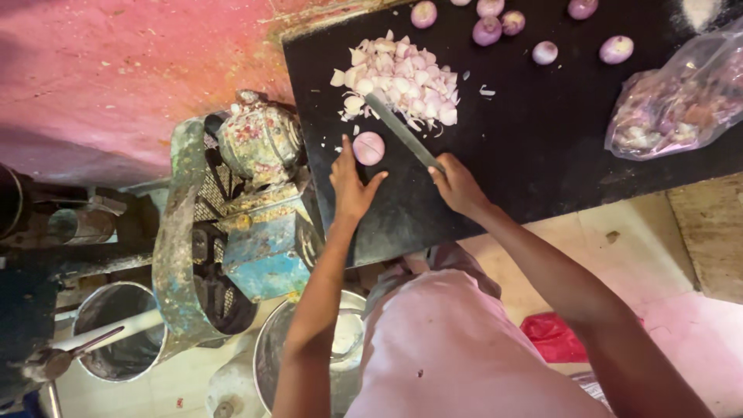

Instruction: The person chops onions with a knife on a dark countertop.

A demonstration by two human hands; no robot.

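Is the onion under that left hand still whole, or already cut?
Cut: the pink onion half lies flat side up on the black counter, touched by the left hand.

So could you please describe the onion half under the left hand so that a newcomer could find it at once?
Start at the black board and find the pile of chopped onion at its left end. Just below the pile, at the tips of the left hand, lies the onion half. It alone shows a flat, round, pink cut face; the other onions are whole, peeled and further back.
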